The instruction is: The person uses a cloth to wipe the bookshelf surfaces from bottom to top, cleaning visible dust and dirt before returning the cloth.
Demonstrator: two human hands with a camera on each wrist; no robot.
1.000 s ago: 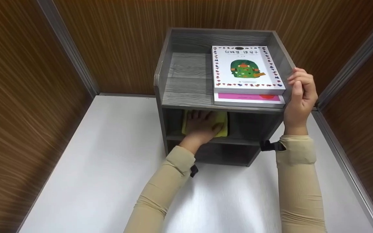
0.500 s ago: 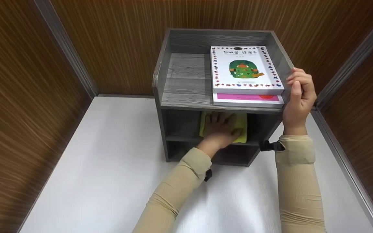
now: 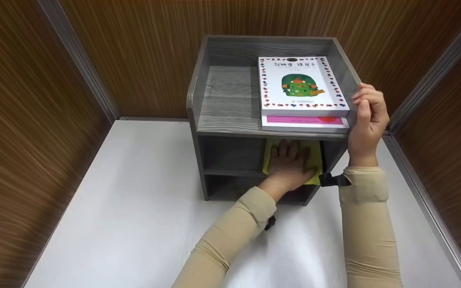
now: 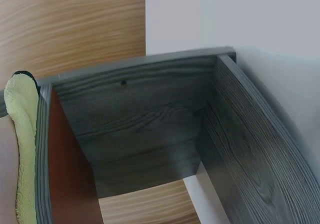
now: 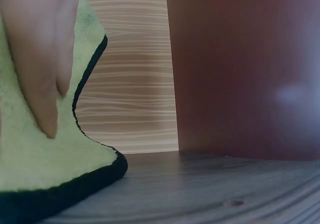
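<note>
In the head view my left hand (image 3: 288, 168) lies flat with fingers spread on a yellow cloth (image 3: 316, 154) on the middle shelf of a grey wooden shelf unit (image 3: 230, 100). The cloth is at the right end of that shelf. Dark edging borders the cloth (image 5: 45, 164) in the right wrist view, where fingers (image 5: 35, 63) press on it. My right hand (image 3: 370, 120) grips the top edge of the unit's right side panel, thumb on the inner side. At the left margin of the left wrist view, a strip of the cloth (image 4: 25, 149) hangs over the shelf edge.
Two books are stacked on the top shelf; the upper book (image 3: 300, 86) is white with a green picture, the lower book (image 3: 306, 123) has a pink band. The unit stands on a white surface (image 3: 134, 192). Wood-grain panels (image 3: 146, 56) enclose the back and sides.
My left hand has slid rightward along the middle shelf with the yellow cloth beneath it. My right hand keeps its grip on the side panel.
</note>
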